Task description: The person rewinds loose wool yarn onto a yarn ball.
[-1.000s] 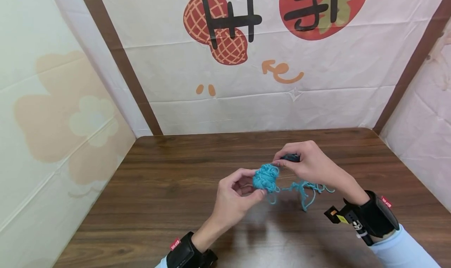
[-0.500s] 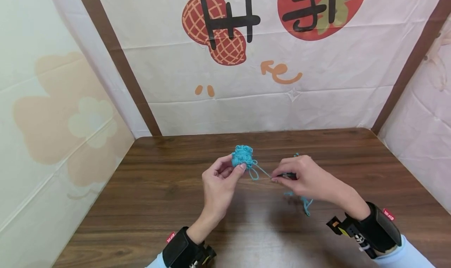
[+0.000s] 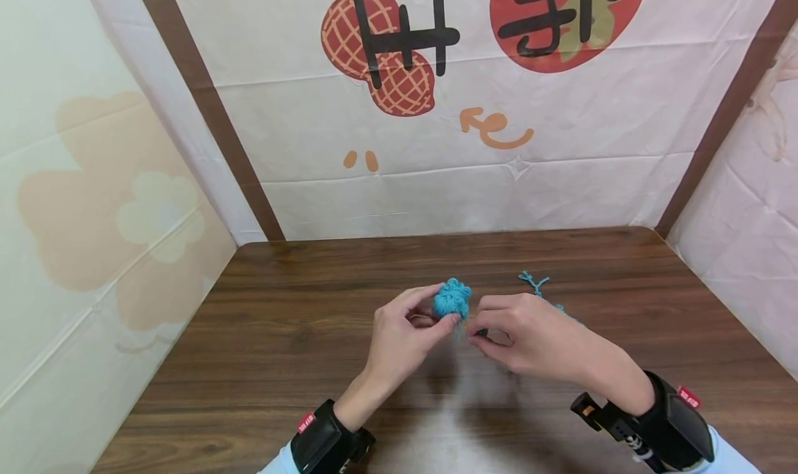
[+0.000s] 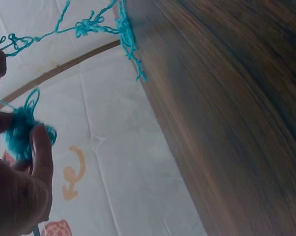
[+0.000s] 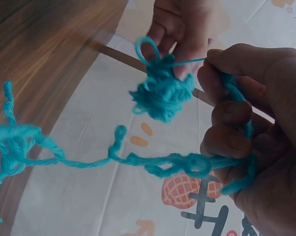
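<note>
A small teal ball of yarn (image 3: 451, 299) is held up above the table between the thumb and fingers of my left hand (image 3: 402, 332). In the right wrist view the yarn ball (image 5: 165, 91) has a loose loop sticking out at its top. From it a taut strand runs to my right hand (image 3: 530, 335), whose thumb and index finger pinch it. More of the knotted teal yarn (image 5: 197, 164) passes through the curled fingers of that hand. A dark bit between the right fingers in the head view is mostly hidden.
The tail of loose, tangled yarn (image 3: 533, 280) trails beyond the right hand over the brown wooden table (image 3: 299, 363). A white printed cloth (image 3: 374, 204) hangs behind the table's far edge, with more cloth at both sides.
My left hand and the yarn ball have moved right and down from half a second ago, closer to my right hand. The yarn tail has shifted to the far side of the right hand.
</note>
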`<state>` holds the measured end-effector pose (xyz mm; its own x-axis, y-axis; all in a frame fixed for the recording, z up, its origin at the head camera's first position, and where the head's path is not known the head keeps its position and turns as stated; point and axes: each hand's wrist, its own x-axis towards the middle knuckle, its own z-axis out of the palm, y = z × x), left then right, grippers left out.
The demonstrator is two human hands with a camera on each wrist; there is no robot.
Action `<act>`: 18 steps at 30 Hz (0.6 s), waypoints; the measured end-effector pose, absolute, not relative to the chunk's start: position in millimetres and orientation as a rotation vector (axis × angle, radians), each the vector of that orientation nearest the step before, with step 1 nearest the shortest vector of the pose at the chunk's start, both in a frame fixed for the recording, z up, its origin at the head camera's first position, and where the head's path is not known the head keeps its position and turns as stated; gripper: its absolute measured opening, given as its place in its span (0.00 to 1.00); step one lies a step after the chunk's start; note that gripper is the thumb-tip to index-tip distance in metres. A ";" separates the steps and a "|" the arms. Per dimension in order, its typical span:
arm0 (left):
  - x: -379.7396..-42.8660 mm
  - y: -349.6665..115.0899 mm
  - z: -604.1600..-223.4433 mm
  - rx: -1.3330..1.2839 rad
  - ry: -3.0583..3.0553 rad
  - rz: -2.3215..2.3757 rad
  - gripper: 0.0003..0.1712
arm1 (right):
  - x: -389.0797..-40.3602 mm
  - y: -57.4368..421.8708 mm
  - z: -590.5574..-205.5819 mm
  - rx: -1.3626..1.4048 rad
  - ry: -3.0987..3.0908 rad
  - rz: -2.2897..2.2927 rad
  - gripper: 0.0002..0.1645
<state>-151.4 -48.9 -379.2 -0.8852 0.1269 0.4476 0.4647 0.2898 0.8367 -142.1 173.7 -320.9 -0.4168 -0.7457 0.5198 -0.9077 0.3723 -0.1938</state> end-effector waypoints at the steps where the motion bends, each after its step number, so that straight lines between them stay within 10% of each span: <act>1: -151.1 -49.3 -379.8 -0.562 -2.288 -1.626 0.25 | -142.2 174.4 -319.6 1.442 -2.283 0.658 0.14; 18: -144.7 -49.2 -382.1 -0.929 -2.434 -1.759 0.23 | -154.7 187.2 -315.1 1.381 -2.249 0.713 0.14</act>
<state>-144.7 -49.2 -382.1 -0.8252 0.4589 0.3294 0.4567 0.1988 0.8671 -154.7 187.2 -315.1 -0.4285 -0.6932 0.5795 -0.9005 0.3801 -0.2112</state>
